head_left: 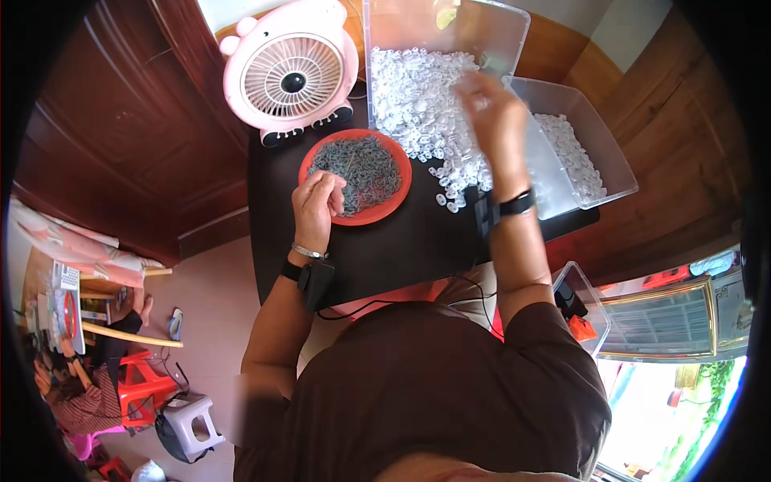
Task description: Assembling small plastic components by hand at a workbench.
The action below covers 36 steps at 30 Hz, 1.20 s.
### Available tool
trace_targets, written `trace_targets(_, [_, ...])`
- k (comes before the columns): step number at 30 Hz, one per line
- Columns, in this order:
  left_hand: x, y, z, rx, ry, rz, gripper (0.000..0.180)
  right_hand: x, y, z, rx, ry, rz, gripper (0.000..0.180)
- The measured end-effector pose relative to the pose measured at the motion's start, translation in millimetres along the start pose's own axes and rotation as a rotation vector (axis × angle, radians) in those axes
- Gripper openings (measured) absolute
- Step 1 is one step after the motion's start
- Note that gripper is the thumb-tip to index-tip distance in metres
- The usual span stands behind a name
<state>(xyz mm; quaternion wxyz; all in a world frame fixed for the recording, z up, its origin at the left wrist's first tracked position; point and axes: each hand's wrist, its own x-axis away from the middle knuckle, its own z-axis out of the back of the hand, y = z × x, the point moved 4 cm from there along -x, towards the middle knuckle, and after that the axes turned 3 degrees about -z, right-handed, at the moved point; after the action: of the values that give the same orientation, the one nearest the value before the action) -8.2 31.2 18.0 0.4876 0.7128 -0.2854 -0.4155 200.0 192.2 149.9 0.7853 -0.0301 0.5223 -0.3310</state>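
Note:
My left hand (pixel 316 202) rests at the near left edge of a round red dish (pixel 405 173). Its fingers are curled together, and whatever they may hold is too small to make out. Many small, thin grey pieces (pixel 365 165), possibly screws, fill the dish. Over on the right, my right hand (pixel 498 120) hovers above a heap of small white oval plastic pieces (pixel 418 92) with holes in them. Motion smears its fingers, so their grip does not show. The heap spills out of a clear plastic bin (pixel 498 32) lying open toward me onto the dark table (pixel 385 253).
A pink animal-shaped fan (pixel 293 80) stands behind the dish. To the right, a second clear bin (pixel 614 149) holds more white pieces. A black cable (pixel 377 303) runs along the table's near edge. At far left, another person (pixel 92 402) sits near red and grey stools.

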Motion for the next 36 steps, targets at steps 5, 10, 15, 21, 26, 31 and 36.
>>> trace_targets(5, [0,0,-4,0.002,-0.003,0.02,0.024,-30,56,56,0.619,0.398,0.153,0.029])
trace_targets(10, [0,2,-4,-0.056,-0.018,0.0,0.024,7,55,-16,-0.004,-0.238,-0.052,0.017])
trace_targets(15, [-2,-5,-2,-0.046,0.003,0.049,0.024,62,59,-92,0.263,-0.809,-0.053,0.019])
trace_targets(21, [-2,-5,-3,-0.095,-0.014,0.068,0.023,74,64,-110,0.435,-0.805,0.057,0.017])
trace_targets(26, [-2,-8,-2,-0.097,-0.025,0.079,0.024,74,62,-108,0.435,-0.76,0.106,0.019])
trace_targets(31, [-2,-7,-3,-0.14,-0.066,0.096,0.021,65,13,-92,-0.204,-0.807,-0.057,0.024])
trace_targets(36, [1,-4,-15,-0.176,-0.237,0.085,0.018,72,-38,-94,-0.546,-1.067,-0.077,0.021])
